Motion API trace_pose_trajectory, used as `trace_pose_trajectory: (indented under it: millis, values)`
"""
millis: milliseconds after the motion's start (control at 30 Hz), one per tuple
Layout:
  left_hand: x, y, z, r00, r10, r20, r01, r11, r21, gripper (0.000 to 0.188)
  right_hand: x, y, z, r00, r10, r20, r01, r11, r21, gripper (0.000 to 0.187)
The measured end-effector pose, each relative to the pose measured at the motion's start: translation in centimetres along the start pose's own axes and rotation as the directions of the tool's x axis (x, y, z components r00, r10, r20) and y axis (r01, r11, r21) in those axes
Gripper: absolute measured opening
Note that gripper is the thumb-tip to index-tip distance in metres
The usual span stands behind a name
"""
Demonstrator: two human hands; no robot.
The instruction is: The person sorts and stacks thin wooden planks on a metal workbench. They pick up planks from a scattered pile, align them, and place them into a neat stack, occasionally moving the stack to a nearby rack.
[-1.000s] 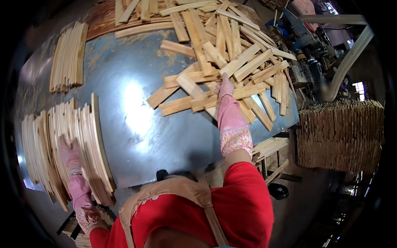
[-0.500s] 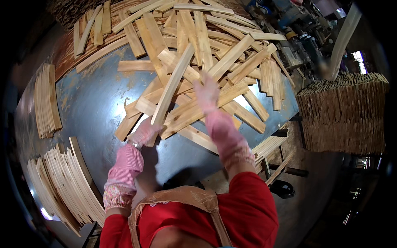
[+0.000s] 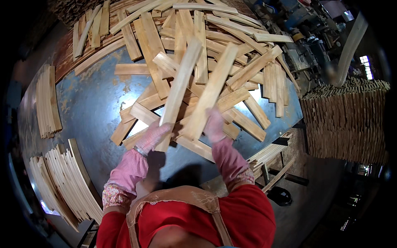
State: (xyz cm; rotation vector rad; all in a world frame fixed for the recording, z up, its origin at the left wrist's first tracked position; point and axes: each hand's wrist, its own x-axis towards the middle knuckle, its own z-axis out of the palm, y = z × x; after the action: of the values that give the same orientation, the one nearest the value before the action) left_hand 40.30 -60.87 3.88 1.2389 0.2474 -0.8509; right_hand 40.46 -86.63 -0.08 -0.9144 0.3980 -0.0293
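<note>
My left hand (image 3: 154, 136), in a pink glove, is closed round the near end of a pale wooden slat (image 3: 180, 89). That slat slants up and away over the pile. Another wooden slat (image 3: 213, 93) is gripped along its right edge by my gloved right hand (image 3: 215, 125), with its near end low and close to the first slat. The two slats lean nearly the same way, a gap between them. Beneath and beyond them, loose wooden slats (image 3: 151, 53) lie crisscrossed on the blue-grey metal table (image 3: 91, 103). My fingertips are partly hidden by the wood.
Neat rows of slats stand at the left, one small bundle (image 3: 47, 101) and a larger one (image 3: 68, 182) nearer me. On the right rises a tall stack of wood pieces (image 3: 345, 124). A ribbed hose (image 3: 351, 49) hangs near machinery (image 3: 297, 45). More strips (image 3: 271, 151) rest on a rack.
My right hand, which was reaching over the pile, has taken hold of a slat and drawn it nearer. My left hand keeps its slat and has shifted slightly right.
</note>
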Motion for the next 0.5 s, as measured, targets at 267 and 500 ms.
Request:
trace_pose_trajectory:
  millis: [267,500]
  values:
    - [0.3,-2.8,1.6,0.997,0.064,-0.036,-0.062,0.997,0.049,0.072,11.1,-8.2,-3.6,0.824,-0.565,-0.041,-0.115,-0.097,-0.989,0.067]
    - [-5.2,-3.8,1.4,0.968,0.149,-0.204,-0.098,0.966,0.241,0.065,21.2,-13.3,-7.1,0.659,-0.62,-0.425,-0.303,0.298,-0.905,0.084]
